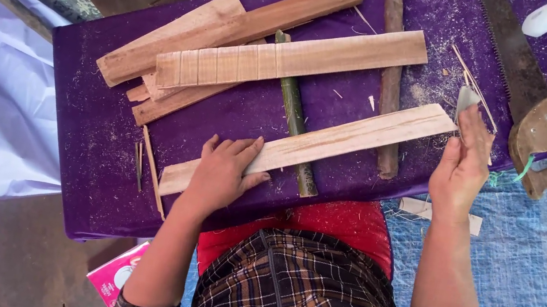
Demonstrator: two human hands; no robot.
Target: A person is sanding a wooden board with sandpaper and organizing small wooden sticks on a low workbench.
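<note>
**Left hand pins the plank, right hand at its far end**

Left of your left fingers, thin splinters [151,168] lie on the purple table [79,143]. Your left hand [224,173] rests flat on the near plank [312,145], fingers spread and pressing down, gripping nothing. Beyond those fingers lies a stack of boards [233,43], the top one marked with cross lines. Just right of your fingertips a green bamboo stick [297,124] passes under the plank. Your right hand [462,167] stands edge-up at the plank's right end, fingers straight and loosely together around a small pale blade [467,98]; how firm the hold is, you cannot tell. Right of those fingers lies a saw [523,77] with a wooden handle.
</note>
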